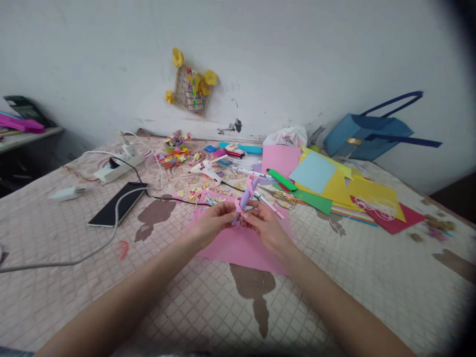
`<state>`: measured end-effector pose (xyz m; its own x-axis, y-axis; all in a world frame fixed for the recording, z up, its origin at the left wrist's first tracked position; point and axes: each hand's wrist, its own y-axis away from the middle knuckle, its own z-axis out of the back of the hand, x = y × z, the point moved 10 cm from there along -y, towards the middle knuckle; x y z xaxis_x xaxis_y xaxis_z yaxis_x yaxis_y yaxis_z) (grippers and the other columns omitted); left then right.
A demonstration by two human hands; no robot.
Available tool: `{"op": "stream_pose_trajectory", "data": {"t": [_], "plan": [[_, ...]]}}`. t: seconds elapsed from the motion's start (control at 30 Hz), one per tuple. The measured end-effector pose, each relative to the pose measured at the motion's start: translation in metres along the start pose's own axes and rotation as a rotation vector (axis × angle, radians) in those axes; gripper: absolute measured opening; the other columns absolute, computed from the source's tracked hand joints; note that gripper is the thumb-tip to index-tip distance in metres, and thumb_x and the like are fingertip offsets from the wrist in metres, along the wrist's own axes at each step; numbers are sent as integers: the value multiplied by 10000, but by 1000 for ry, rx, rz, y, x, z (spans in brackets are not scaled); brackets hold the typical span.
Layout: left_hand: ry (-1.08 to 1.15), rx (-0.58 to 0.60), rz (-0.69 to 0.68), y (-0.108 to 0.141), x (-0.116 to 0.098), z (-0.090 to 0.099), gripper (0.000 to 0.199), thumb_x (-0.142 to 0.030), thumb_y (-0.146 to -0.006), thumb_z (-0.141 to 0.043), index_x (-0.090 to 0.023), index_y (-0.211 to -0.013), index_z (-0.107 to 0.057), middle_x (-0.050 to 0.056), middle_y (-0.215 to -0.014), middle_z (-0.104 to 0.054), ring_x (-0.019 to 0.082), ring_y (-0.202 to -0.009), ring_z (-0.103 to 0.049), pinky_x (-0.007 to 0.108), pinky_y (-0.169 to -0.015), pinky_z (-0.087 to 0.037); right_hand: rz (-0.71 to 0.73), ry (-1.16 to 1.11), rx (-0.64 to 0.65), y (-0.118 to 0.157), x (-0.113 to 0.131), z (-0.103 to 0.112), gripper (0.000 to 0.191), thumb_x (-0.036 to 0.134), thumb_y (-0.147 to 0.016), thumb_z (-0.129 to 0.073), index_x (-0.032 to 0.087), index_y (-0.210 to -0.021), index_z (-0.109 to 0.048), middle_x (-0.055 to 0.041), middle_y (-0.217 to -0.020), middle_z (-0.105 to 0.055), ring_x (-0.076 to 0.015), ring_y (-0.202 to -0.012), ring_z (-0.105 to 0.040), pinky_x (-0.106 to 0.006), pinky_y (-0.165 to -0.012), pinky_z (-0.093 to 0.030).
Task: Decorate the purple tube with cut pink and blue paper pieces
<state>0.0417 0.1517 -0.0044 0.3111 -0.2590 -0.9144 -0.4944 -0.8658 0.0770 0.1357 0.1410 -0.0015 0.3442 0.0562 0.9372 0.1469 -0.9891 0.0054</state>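
Across the bottom of the frame, the patterned cover of the tabletop [178,307] gives the forearms their widest room, with a dark patch [253,285] at lower centre. A pink sheet [245,248] lies just beyond, under the hands. At mid-frame, raised over that sheet, is the purple roll [244,200]; the left grip [212,224] pinches its lower end, and the right grip [266,227] is closed at the same end, though whether on roll or strip I cannot tell. The work looks partway along: the roll is formed and a pink strip [250,187] curls around it, but loosely, with gaps, so snugging and fastening it seem left. Room tightens on both flanks: a black tablet [117,204] and grey cable [114,233] at the left, scissors [288,197] and coloured sheets [322,173] at the right. Just past the hands, paper scraps and a white glue gun [207,170] crowd the centre. The tabletop's far edge meets the wall [260,64], with a blue bag [366,136] at upper right; its left edge slants from lower left toward that wall.
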Motion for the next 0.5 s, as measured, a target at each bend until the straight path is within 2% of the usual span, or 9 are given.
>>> {"op": "stream_pose_trajectory", "data": {"t": [0.27, 0.5], "plan": [[-178, -61, -47, 1, -1, 6, 291, -301, -656, -711, -127, -856, -589, 34, -813, -598, 110, -695, -546, 249, -653, -404, 11, 60, -12, 1, 2, -1, 267, 254, -691, -672, 196, -907, -527, 42, -626, -566, -114, -573, -550, -265, -577, -426], [-238, -48, -44, 2, -3, 2, 252, -348, -699, -661, -130, -804, -590, 34, -761, -600, 124, -695, -556, 266, -666, -419, 28, 104, -11, 1, 0, -1, 224, 282, -693, -664, 208, -848, -520, 35, -651, -564, -125, -575, -553, -281, -581, -433]]}}
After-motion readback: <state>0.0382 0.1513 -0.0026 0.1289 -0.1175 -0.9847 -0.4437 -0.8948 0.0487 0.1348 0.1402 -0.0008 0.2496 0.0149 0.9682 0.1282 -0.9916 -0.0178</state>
